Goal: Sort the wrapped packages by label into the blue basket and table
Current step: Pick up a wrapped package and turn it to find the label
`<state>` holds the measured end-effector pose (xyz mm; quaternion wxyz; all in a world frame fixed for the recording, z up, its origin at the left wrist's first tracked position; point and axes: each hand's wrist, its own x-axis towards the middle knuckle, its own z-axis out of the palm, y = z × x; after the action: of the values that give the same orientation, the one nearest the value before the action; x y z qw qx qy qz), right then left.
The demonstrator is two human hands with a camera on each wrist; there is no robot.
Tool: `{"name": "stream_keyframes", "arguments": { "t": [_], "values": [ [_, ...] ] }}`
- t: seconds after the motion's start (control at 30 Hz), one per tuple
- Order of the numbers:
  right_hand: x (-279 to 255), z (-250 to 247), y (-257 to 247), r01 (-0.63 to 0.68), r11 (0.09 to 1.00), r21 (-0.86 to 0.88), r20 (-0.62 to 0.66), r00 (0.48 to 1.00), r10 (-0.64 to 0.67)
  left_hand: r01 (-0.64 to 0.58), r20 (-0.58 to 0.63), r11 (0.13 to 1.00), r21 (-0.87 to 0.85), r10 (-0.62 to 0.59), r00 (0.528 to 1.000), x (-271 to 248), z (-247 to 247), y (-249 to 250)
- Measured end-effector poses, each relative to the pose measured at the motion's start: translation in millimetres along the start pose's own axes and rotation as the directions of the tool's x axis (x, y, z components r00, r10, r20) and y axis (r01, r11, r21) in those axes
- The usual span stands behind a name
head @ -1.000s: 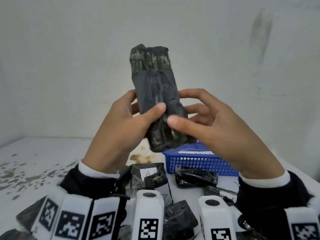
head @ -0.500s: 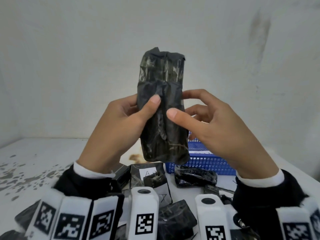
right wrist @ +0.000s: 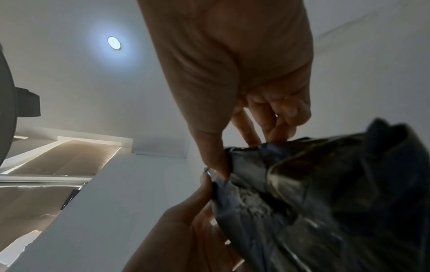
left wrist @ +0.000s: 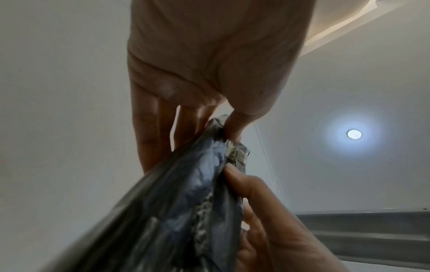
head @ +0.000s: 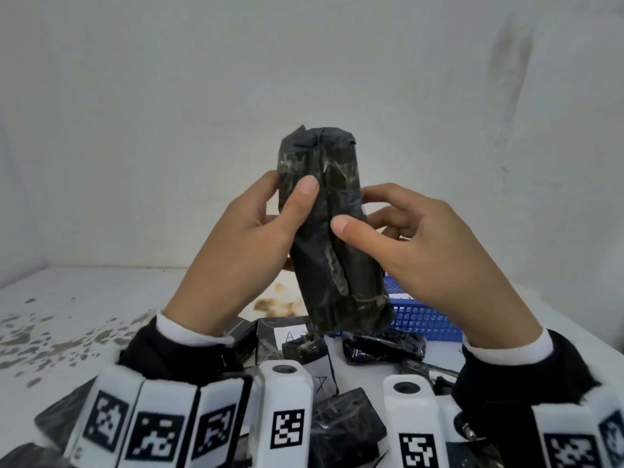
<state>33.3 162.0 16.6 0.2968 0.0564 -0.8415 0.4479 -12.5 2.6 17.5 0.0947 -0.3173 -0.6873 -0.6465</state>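
Note:
A long package (head: 329, 231) wrapped in black plastic and clear tape stands nearly upright in the air in front of me. My left hand (head: 250, 241) grips its left side, thumb across the front. My right hand (head: 415, 244) grips the right side, thumb pressed on the front, fingers behind. No label shows on the face turned to me. The same package (left wrist: 186, 202) fills the left wrist view and appears again as a dark package (right wrist: 325, 193) in the right wrist view. The blue basket (head: 425, 315) sits on the table behind the package, mostly hidden.
Several other black wrapped packages lie on the white table (head: 84, 315) below my hands; one labelled package (head: 290, 336) shows a white tag with an "A". Another package (head: 383, 346) lies in front of the basket. A pale wall stands close behind.
The package has turned in my hands from leaning left to nearly upright and has dropped a little. My left thumb has slid higher up its front.

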Motion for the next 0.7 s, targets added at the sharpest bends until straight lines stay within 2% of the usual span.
{"name": "stream_keyframes", "arguments": {
  "t": [0.17, 0.33, 0.7],
  "values": [
    [0.6, 0.1, 1.9, -0.001, 1.000, 0.011, 0.019, 1.000, 0.001, -0.001, 0.031, 1.000, 0.008, 0.000, 1.000, -3.3, 1.0, 3.5],
    [1.4, 0.9, 4.3, 0.018, 1.000, 0.006, -0.001, 1.000, -0.018, -0.042, 0.023, 0.996, 0.076, 0.040, 0.999, -3.5, 0.4, 3.3],
    [-0.3, 3.5, 3.8, 0.023, 0.999, -0.037, 0.023, 0.999, -0.022, -0.022, -0.013, 0.988, 0.153, 0.025, 1.000, -1.8, 1.2, 0.9]
  ]
}}
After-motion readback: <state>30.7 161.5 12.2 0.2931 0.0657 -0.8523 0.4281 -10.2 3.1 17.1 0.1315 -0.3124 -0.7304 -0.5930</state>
